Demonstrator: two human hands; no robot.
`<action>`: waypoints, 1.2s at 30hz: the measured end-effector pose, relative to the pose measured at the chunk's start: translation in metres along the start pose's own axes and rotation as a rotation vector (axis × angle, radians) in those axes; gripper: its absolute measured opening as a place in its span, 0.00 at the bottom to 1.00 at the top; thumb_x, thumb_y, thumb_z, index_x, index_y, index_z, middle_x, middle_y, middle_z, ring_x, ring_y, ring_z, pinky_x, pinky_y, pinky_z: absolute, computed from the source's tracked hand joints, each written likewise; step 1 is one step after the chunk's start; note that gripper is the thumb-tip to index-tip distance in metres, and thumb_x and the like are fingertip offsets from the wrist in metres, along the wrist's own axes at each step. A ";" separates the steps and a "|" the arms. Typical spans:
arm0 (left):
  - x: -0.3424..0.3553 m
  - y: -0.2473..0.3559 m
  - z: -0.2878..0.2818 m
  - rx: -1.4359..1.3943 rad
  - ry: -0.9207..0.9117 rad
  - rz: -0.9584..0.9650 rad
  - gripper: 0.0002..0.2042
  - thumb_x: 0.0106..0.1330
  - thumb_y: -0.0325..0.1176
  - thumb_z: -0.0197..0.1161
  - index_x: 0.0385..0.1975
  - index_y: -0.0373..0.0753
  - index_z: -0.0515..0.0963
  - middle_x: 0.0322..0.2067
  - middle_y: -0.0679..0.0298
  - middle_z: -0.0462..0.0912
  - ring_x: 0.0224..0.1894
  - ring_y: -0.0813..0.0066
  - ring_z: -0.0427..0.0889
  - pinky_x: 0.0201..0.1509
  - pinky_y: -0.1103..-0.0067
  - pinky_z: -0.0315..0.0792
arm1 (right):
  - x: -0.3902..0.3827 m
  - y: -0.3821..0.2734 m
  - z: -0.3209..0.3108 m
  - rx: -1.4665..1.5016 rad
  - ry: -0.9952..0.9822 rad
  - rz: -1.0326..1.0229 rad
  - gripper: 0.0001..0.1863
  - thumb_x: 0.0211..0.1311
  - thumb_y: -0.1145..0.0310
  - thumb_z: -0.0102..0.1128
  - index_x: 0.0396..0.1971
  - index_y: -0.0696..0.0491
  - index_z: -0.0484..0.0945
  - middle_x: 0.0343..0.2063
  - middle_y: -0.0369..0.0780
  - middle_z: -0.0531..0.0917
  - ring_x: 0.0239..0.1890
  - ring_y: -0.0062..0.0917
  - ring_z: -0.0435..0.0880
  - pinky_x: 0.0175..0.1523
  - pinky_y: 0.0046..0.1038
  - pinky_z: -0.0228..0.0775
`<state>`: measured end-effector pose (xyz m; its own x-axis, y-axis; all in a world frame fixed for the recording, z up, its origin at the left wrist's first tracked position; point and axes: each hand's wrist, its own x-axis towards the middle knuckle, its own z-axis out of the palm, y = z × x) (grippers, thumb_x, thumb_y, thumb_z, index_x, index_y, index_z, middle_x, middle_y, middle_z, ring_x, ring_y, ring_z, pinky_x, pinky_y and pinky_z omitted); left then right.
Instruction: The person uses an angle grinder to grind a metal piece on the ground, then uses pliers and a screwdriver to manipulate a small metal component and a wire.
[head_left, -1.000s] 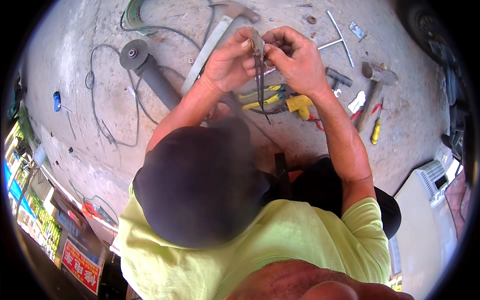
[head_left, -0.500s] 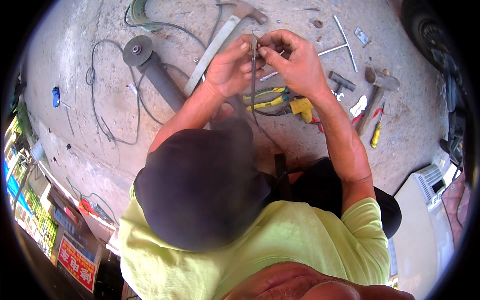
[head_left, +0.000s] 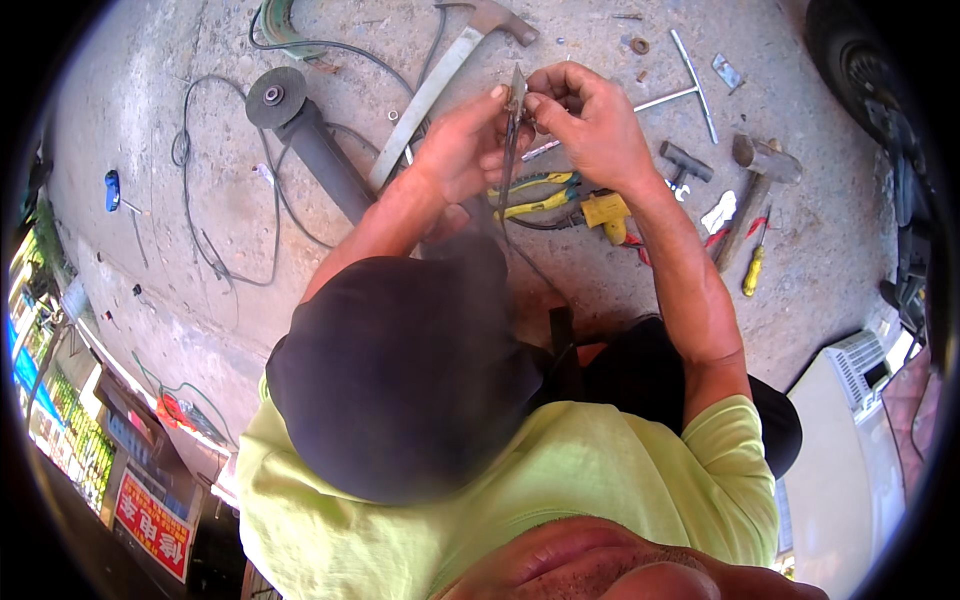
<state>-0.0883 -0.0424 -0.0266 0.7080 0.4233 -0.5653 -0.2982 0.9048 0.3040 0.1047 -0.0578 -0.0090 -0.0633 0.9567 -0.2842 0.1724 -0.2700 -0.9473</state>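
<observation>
The head view looks down over a dark cap and yellow-green shirt onto a concrete floor scattered with tools. At the far left of the frame sits a small blue object, and just right of it a thin dark cable loops across the floor. Upper left of centre lies an angle grinder, disc end up, body slanting down toward the middle. Next along is a claw hammer, its pale handle running diagonally from the top centre down toward the left hand. That hand is raised at upper centre, fingers curled in and pinching a thin, narrow metal piece that stands nearly upright between the two hands. The right hand meets it from the other side, thumb and fingertips pressed onto the top of the same piece; what exactly the piece is I can't quite make out, it looks like a slim blade or strip with a wire trailing below. Underneath the hands, on the floor, lie yellow-handled pliers and a yellow block-shaped tool just beside them. Right of the right hand a T-shaped metal wrench lies in the upper part of the frame. Further right sits a heavy mallet, with a yellow-handled screwdriver close below it.
</observation>
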 end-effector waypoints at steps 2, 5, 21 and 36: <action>0.000 -0.001 0.010 -0.060 0.099 0.046 0.18 0.80 0.51 0.43 0.48 0.45 0.75 0.22 0.72 0.66 0.18 0.81 0.59 0.21 0.83 0.57 | -0.001 0.000 0.003 -0.003 0.023 -0.030 0.15 0.59 0.64 0.66 0.42 0.57 0.83 0.36 0.45 0.87 0.38 0.35 0.88 0.45 0.33 0.78; 0.001 0.002 0.013 -0.084 0.073 0.059 0.16 0.80 0.50 0.43 0.48 0.46 0.74 0.21 0.72 0.64 0.18 0.80 0.57 0.21 0.82 0.57 | 0.000 -0.002 0.002 -0.149 0.079 -0.189 0.14 0.57 0.66 0.67 0.42 0.56 0.82 0.36 0.45 0.87 0.38 0.36 0.87 0.45 0.33 0.78; 0.005 0.001 0.016 0.013 0.177 0.173 0.11 0.76 0.43 0.48 0.42 0.43 0.72 0.21 0.72 0.67 0.19 0.83 0.60 0.22 0.81 0.57 | -0.002 0.001 0.013 0.053 0.130 -0.111 0.11 0.59 0.72 0.67 0.41 0.56 0.80 0.38 0.40 0.86 0.40 0.23 0.85 0.46 0.28 0.77; 0.034 -0.011 -0.037 1.040 0.524 0.496 0.13 0.72 0.41 0.60 0.35 0.36 0.80 0.23 0.63 0.80 0.25 0.74 0.78 0.31 0.77 0.72 | -0.004 -0.027 -0.007 0.563 0.017 0.066 0.13 0.67 0.71 0.63 0.48 0.57 0.75 0.40 0.37 0.82 0.35 0.18 0.80 0.40 0.21 0.71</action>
<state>-0.0841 -0.0364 -0.0777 0.2558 0.8885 -0.3809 0.3529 0.2810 0.8925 0.1071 -0.0538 0.0185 -0.0533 0.9360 -0.3479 -0.3758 -0.3415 -0.8615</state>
